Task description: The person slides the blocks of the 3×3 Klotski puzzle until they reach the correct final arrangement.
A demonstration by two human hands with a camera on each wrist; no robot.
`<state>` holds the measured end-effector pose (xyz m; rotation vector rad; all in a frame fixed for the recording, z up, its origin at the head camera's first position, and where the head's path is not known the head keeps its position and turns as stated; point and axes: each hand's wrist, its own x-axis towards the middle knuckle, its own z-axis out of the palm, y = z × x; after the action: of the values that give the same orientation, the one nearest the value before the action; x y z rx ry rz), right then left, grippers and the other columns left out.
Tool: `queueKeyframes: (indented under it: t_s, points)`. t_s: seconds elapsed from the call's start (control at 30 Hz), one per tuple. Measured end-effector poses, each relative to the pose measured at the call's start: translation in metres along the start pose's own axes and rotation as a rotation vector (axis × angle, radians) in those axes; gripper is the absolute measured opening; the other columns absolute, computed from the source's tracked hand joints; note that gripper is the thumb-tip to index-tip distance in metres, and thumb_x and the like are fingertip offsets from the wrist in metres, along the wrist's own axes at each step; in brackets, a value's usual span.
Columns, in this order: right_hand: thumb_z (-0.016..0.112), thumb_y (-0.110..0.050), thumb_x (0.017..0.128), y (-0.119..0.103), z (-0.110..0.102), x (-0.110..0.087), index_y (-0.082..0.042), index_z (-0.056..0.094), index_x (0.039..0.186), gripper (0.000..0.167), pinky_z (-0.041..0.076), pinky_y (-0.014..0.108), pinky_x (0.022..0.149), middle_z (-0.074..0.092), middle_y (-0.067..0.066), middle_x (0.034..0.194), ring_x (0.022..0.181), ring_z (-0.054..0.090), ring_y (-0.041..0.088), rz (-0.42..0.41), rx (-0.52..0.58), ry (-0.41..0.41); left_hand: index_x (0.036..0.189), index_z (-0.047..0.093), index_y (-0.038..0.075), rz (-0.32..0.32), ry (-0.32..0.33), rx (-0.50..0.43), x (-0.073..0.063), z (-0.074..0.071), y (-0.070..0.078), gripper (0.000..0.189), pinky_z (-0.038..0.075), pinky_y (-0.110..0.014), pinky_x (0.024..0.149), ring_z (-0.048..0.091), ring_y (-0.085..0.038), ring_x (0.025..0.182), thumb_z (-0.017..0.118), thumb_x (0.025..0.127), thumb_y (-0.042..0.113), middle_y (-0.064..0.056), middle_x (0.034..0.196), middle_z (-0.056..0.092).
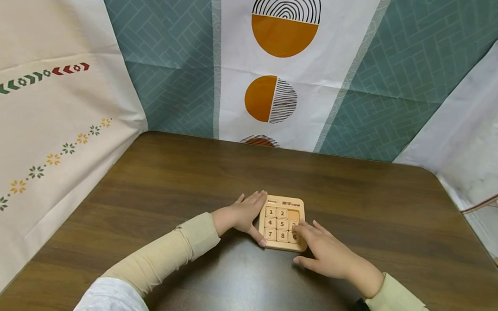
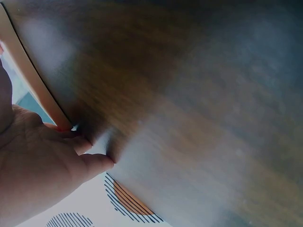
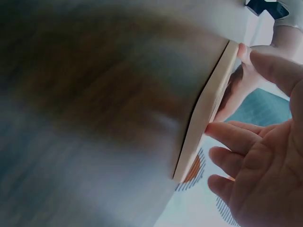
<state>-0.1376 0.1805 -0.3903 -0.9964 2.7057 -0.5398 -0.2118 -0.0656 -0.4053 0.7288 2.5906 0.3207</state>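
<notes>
A wooden number sliding puzzle (image 1: 282, 245) lies flat on the table. Its tiles read 1, 2 and a gap along the top row, 4, 5 and a partly covered tile in the middle, and 7, 8, 6 at the bottom. Along the puzzle's left edge rests my left hand (image 1: 243, 215), fingers stretched toward the upper corner and thumb by the lower one. My right hand (image 1: 330, 255) reaches in from the right, with a fingertip on the partly covered tile (image 1: 293, 224) below the gap. Its other fingers are extended and its thumb stands apart from the puzzle.
The brown wooden table (image 1: 181, 171) extends around the puzzle. Behind it hangs a patterned teal and white cloth (image 1: 170, 54), with a cream cloth (image 1: 45, 132) at the left and a whitish one (image 1: 480, 119) at the right.
</notes>
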Motion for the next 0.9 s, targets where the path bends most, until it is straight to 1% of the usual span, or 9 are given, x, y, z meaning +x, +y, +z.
queueKeyframes:
  t_s: [0.13, 0.27, 0.43, 0.53, 0.67, 0.77, 0.9]
  points:
    - [0.069, -0.035, 0.086, 0.0, 0.002, 0.001, 0.005, 0.044, 0.135, 0.068, 0.02, 0.057, 0.112, 0.044, 0.024, 0.141, 0.136, 0.035, 0.039, -0.003, 0.003, 0.009, 0.153, -0.002, 0.005, -0.004, -0.006, -0.003, 0.0, 0.0, 0.0, 0.134, 0.004, -0.048, 0.118, 0.0, -0.022, 0.148, 0.077, 0.062, 0.065, -0.01, 0.161, -0.001]
    - [0.069, -0.036, 0.085, 0.0, 0.003, 0.003, 0.006, 0.043, 0.136, 0.07, 0.021, 0.056, 0.112, 0.045, 0.026, 0.141, 0.136, 0.036, 0.039, 0.005, -0.043, 0.022, 0.153, -0.003, 0.005, -0.008, -0.01, -0.01, -0.001, 0.0, 0.001, 0.134, 0.005, -0.049, 0.118, 0.0, -0.022, 0.148, 0.077, 0.063, 0.064, -0.01, 0.161, -0.001]
    - [0.07, -0.035, 0.085, 0.004, 0.004, 0.01, 0.007, 0.041, 0.138, 0.074, 0.022, 0.055, 0.112, 0.044, 0.026, 0.141, 0.137, 0.035, 0.039, 0.039, -0.082, 0.043, 0.153, -0.002, 0.006, -0.008, -0.008, -0.017, -0.001, 0.0, 0.001, 0.134, 0.004, -0.048, 0.118, -0.001, -0.022, 0.148, 0.077, 0.062, 0.064, -0.009, 0.161, -0.002]
    - [0.069, -0.035, 0.086, 0.007, 0.001, 0.015, 0.007, 0.041, 0.137, 0.072, 0.021, 0.056, 0.112, 0.045, 0.025, 0.141, 0.137, 0.034, 0.04, 0.057, -0.072, 0.045, 0.153, -0.001, 0.007, -0.005, -0.001, -0.022, 0.0, 0.001, 0.001, 0.134, 0.004, -0.048, 0.118, -0.002, -0.021, 0.148, 0.077, 0.062, 0.064, -0.009, 0.161, -0.002]
    - [0.068, -0.038, 0.086, 0.008, 0.0, 0.016, 0.006, 0.039, 0.14, 0.075, 0.018, 0.056, 0.113, 0.041, 0.026, 0.144, 0.139, 0.03, 0.039, 0.08, -0.036, 0.014, 0.153, -0.002, 0.007, -0.008, 0.005, -0.018, 0.0, 0.003, 0.0, 0.134, 0.004, -0.048, 0.118, -0.002, -0.021, 0.148, 0.077, 0.062, 0.065, -0.008, 0.161, -0.003]
    - [0.068, -0.039, 0.086, 0.005, 0.0, 0.013, 0.006, 0.039, 0.14, 0.076, 0.018, 0.056, 0.113, 0.042, 0.025, 0.144, 0.139, 0.03, 0.039, 0.068, -0.019, 0.018, 0.153, -0.001, 0.007, -0.006, 0.007, -0.01, 0.0, 0.004, 0.0, 0.134, 0.005, -0.048, 0.118, -0.001, -0.021, 0.148, 0.077, 0.062, 0.066, -0.008, 0.161, -0.002]
    - [0.068, -0.039, 0.085, -0.004, 0.001, 0.003, 0.006, 0.042, 0.136, 0.073, 0.021, 0.056, 0.112, 0.044, 0.026, 0.141, 0.137, 0.033, 0.04, 0.007, -0.026, 0.028, 0.153, -0.002, 0.007, -0.008, 0.007, -0.011, 0.0, 0.003, -0.001, 0.134, 0.005, -0.048, 0.118, -0.001, -0.021, 0.148, 0.076, 0.062, 0.066, -0.008, 0.161, -0.002]
